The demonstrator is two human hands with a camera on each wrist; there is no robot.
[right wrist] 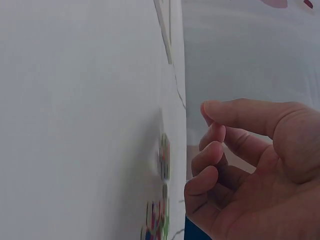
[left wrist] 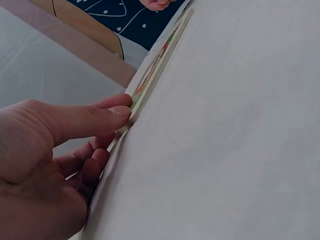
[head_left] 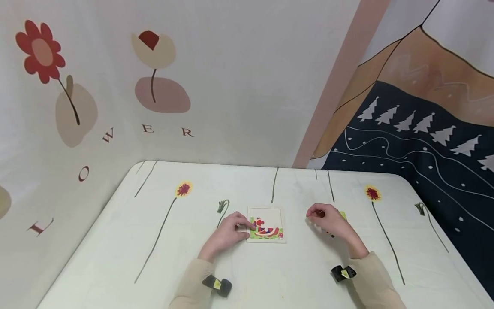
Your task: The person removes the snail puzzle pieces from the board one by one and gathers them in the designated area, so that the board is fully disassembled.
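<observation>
A square jigsaw puzzle board with a pale frame lies on the table, partly filled with colourful pieces along its lower and left parts; its upper area is bare. My left hand holds the board's left edge, with thumb and forefinger on the corner. To the right, my right hand is raised over loose puzzle pieces, mostly covering them in the head view. In the right wrist view its thumb meets the forefinger and the other fingers curl in; I cannot tell whether a piece is between them.
The white tablecloth is printed with flowers and stems. More loose pieces lie below the right hand in its wrist view. Black wrist cameras are strapped on both sleeves. A patterned curtain stands behind the table.
</observation>
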